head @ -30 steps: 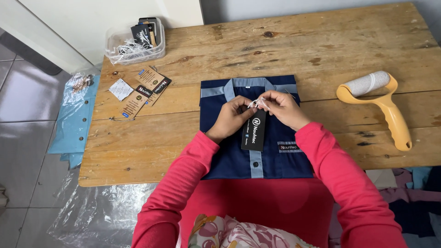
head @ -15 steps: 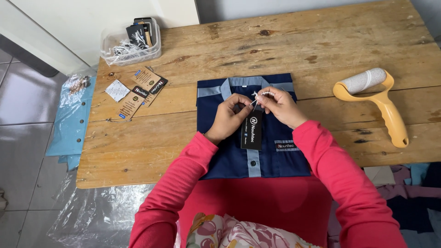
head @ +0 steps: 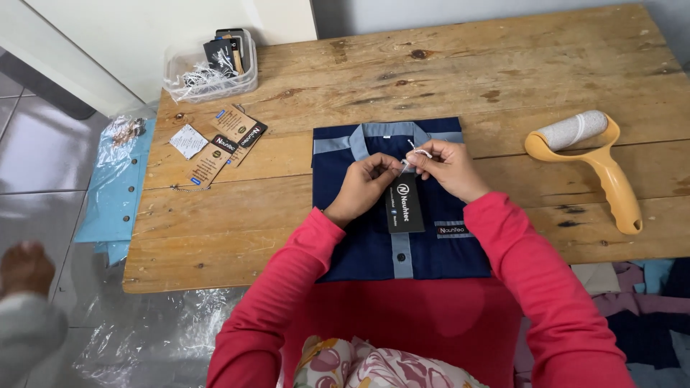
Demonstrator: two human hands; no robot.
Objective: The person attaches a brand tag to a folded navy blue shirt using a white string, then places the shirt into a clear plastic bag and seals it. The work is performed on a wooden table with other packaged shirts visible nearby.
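Note:
A folded navy shirt with a light blue collar and placket lies on the wooden table in front of me. My left hand and my right hand meet over the shirt's chest, just below the collar. Both pinch a thin white string from which a black rectangular tag hangs down along the placket. Red sleeves cover both my arms.
A yellow-handled lint roller lies on the table's right side. A clear plastic tub of tags and strings stands at the far left corner, with several loose tags beside it. Plastic bags and clothes lie on the floor.
My hands have stayed over the shirt's chest, fingers working the string slightly. The tag still hangs between them. The view has shifted a little.

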